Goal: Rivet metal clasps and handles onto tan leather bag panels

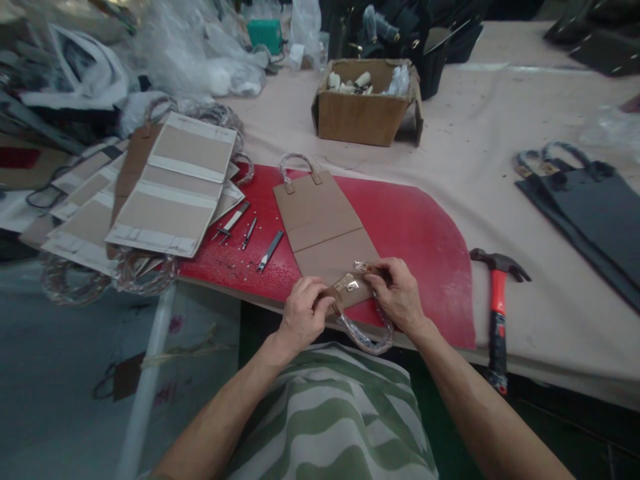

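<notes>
A green and white striped shirt (330, 413) fills the bottom of the view, with both bare forearms reaching forward from it to the table edge. The left hand (305, 310) is curled nearly closed. Its thumb lies on top and its fingers are tucked under, pinching the near left end of a brown bag (325, 220). The right hand (397, 293) is also curled, gripping the near right end of the same bag, with its fingertips beside a small shiny metal fitting (353, 285) set in the folded-up edge. The bag lies flat on a red mat (420, 233), its length running away from the person. One plastic-wrapped handle (365, 339) hangs over the near edge below the hands, and another loops out at the far end. Just left of the bag, three slim metal tools (247, 233) lie on the mat, apart from each other. Further left, a stack of tan bags (170, 193) overlaps the mat's corner. A hammer (496, 300) with a red and black grip lies on the pale table (500, 140) just right of the mat. An open cardboard box (363, 110) stands well behind, and dark bags (590, 207) lie flat at the far right.
</notes>
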